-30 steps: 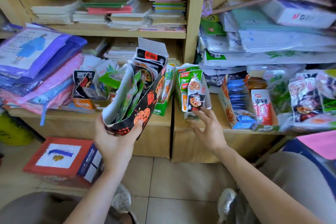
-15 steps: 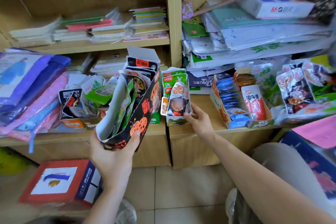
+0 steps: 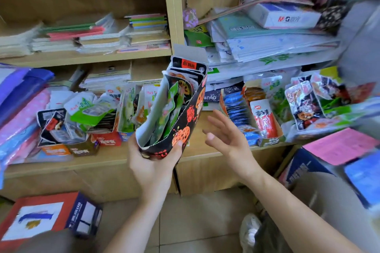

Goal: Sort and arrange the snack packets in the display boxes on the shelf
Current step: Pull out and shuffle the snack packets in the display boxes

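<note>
Head view: the left hand (image 3: 153,162) grips the black box (image 3: 190,121) by its lower end. Its fingers and thumb wrap round the base, and one fingertip presses on the printed right wall. The box is a torn-open card display box, black outside with orange lotus-slice prints and red characters, and pale grey inside. Its back flap stands up and carries a red label. It is held tilted, top leaning away and to the right, in the air just in front of the front edge of the shelf (image 3: 98,162), about mid-length. Packets (image 3: 171,107) stand on edge inside it, crowded together, with green ones toward the front and black ones with lotus pictures at the back.

The right hand (image 3: 226,139) hovers just right of the box with fingers spread and loosely bent. It holds nothing and does not touch the box.

On the shelf, left of the held box, low boxes (image 3: 102,139) sit stuffed untidily with green-and-white packets. To the right, near the front edge, stands a blue-packet box (image 3: 236,113) with a red-and-white packet (image 3: 265,121) beside the blue row. Silvery packets (image 3: 304,100) lie toward the right end. A red box (image 3: 41,215) sits on the floor below.
</note>
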A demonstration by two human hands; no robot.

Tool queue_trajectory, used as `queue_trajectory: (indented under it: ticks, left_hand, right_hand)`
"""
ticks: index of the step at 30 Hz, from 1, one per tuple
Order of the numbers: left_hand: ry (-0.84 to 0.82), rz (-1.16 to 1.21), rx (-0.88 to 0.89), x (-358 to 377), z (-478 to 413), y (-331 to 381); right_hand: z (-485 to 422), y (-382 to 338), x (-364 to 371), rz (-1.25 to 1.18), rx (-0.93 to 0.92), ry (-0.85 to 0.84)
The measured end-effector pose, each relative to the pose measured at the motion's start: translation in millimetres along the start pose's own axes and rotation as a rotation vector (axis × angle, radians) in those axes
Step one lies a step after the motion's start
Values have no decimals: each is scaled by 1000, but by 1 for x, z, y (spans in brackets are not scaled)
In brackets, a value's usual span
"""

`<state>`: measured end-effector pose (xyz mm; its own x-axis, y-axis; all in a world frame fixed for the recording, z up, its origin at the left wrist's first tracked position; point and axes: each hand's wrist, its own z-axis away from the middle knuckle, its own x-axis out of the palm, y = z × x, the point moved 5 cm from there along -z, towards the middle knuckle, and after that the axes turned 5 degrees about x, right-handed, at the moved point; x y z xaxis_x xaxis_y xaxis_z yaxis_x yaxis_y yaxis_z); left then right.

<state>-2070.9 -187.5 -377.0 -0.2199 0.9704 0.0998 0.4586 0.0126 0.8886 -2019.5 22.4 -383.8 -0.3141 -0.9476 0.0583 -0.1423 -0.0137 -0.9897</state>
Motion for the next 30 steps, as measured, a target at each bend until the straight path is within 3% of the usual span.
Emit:
queue_trajectory:
  ticks: [4, 17, 21, 26, 30]
  left_hand:
    - [-73, 57, 12, 37, 31, 10]
    - [-228, -147, -148, 71, 91, -52]
    - [-333, -101, -148, 75, 89, -69]
    - [-444, -73, -123, 64, 86, -89]
    - [-556, -97, -106, 68, 89, -95]
  right_hand:
    - [7, -12, -12, 10, -4, -65]
    - [7, 66, -47, -26, 319, -141]
    - [5, 69, -52, -16, 366, -130]
    - [15, 67, -57, 159, 265, 5]
    - [32, 75, -48, 275, 205, -86]
